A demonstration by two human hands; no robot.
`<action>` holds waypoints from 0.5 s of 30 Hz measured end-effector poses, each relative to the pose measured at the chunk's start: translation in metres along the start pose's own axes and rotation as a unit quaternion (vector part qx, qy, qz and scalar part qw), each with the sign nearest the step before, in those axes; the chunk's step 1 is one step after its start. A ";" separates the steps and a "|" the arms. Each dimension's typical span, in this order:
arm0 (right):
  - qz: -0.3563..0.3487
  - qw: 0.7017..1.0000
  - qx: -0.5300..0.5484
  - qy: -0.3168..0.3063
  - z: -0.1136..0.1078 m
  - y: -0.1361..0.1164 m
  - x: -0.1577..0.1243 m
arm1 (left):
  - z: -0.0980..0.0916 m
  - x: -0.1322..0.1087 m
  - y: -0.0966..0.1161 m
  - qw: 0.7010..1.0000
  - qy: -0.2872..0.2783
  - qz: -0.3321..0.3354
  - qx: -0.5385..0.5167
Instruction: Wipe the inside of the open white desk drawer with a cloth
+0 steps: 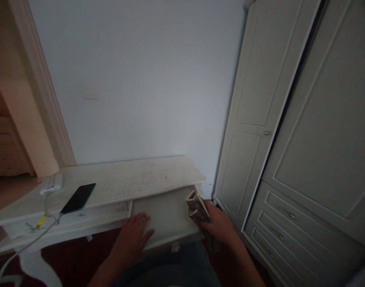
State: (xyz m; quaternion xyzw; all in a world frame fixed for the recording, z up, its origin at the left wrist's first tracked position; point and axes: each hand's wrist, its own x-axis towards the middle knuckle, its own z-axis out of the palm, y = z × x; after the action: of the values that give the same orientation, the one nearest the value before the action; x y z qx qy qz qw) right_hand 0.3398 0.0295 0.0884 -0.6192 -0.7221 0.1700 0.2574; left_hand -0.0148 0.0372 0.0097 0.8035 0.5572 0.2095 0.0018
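At the white table (pixel 158 171), I'm seemingly wiping the open drawer (pixel 167 221).
My left hand (pixel 135 233) is lying at its left edge, thumb spread; my right hand (pixel 217 224) is gripping a bundle (pixel 197 207), probably cloth, over its right side; the next stroke is needing steady bracing.

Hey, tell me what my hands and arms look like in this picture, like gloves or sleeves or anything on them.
Your left hand and right hand look bare, without gloves. No sleeves cover the visible forearms, and I see no watch or bracelet. The light is too dim to tell finer markings. Below, dark blue-grey clothing shows.
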 end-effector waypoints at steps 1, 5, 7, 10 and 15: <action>0.027 0.998 -0.053 -0.010 -0.002 0.003 0.000 | 0.002 -0.003 -0.004 0.999 -0.016 0.021 0.035; 0.083 0.989 -0.120 -0.002 0.018 -0.002 0.003 | 0.013 -0.010 -0.007 0.988 -0.031 0.096 0.120; 0.070 0.989 -0.130 0.012 0.033 -0.013 0.004 | 0.019 -0.011 -0.010 0.984 -0.023 0.112 0.133; 0.033 0.990 -0.135 0.023 0.055 -0.035 0.001 | 0.026 -0.010 -0.016 0.983 -0.023 0.120 0.136; -0.037 0.992 -0.121 0.002 0.095 -0.084 -0.008 | 0.027 -0.006 -0.018 0.991 -0.041 0.087 0.088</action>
State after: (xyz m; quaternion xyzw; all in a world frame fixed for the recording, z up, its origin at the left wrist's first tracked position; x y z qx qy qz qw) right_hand 0.2173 0.0141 0.0577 -0.6187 -0.7595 0.0710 0.1880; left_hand -0.0234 0.0444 -0.0208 0.8541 0.5006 0.1256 -0.0641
